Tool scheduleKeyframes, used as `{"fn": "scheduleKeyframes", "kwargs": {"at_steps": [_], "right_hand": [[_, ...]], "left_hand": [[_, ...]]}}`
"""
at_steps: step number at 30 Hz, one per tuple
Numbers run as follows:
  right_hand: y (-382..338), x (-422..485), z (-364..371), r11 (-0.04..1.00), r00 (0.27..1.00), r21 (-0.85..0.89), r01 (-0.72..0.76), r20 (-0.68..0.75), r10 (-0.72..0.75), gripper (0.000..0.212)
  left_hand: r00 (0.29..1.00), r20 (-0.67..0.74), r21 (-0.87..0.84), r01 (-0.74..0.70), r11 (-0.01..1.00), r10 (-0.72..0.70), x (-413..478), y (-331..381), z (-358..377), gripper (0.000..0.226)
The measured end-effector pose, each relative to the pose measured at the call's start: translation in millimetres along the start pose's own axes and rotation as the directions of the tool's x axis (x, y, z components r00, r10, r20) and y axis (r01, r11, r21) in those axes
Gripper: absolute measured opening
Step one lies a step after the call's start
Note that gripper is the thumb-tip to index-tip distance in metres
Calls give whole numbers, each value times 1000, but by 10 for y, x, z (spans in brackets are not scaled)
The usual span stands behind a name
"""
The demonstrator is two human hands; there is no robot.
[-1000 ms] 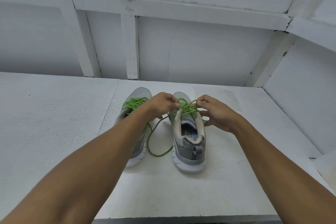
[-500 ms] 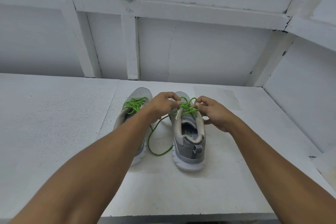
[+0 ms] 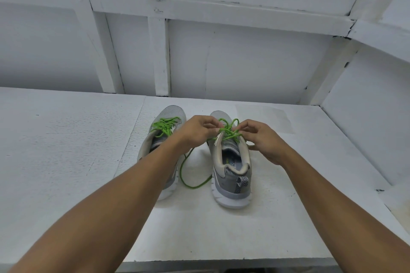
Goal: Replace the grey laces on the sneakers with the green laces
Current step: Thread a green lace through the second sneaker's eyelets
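Two grey sneakers stand side by side on the white table, heels toward me. The left sneaker carries a tied green lace. On the right sneaker a green lace forms loops over the tongue, and a long slack loop of it trails on the table between the shoes. My left hand pinches the lace at the left of the tongue. My right hand pinches it at the right. No grey laces are in sight.
The white table runs to a white framed wall at the back and a white side wall on the right. Its front edge lies near the bottom of the view.
Both hands have drawn slightly closer together over the right sneaker's tongue, working the green loops. The shoes have stayed put.
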State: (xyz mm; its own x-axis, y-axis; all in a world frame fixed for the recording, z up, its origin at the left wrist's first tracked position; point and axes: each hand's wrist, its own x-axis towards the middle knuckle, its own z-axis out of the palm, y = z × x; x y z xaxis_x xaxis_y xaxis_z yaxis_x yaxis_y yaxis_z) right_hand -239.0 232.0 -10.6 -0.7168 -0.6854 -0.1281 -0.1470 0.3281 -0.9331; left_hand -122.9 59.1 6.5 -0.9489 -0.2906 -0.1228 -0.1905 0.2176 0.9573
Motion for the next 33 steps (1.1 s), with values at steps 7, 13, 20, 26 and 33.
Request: {"fn": "scheduleKeyframes", "kwargs": {"at_steps": [7, 13, 20, 26, 33], "right_hand": [[-154, 36, 1, 966, 994, 235, -109, 49, 100, 18], [-39, 37, -71, 980, 987, 161, -117, 128, 97, 13], [44, 19, -62, 998, 993, 54, -44, 110, 37, 16], [-60, 24, -79, 961, 987, 261, -93, 148, 56, 14], [17, 1, -126, 970, 982, 225, -94, 181, 53, 8]], "left_hand": [[1000, 21, 3, 0, 1000, 0, 20, 53, 29, 8], [997, 59, -3, 49, 999, -49, 18, 70, -51, 12], [999, 7, 39, 39, 999, -39, 43, 26, -11, 7], [999, -28, -176, 30, 984, -36, 68, 78, 28, 12], [996, -22, -185, 84, 979, -90, 73, 89, -5, 16]]}}
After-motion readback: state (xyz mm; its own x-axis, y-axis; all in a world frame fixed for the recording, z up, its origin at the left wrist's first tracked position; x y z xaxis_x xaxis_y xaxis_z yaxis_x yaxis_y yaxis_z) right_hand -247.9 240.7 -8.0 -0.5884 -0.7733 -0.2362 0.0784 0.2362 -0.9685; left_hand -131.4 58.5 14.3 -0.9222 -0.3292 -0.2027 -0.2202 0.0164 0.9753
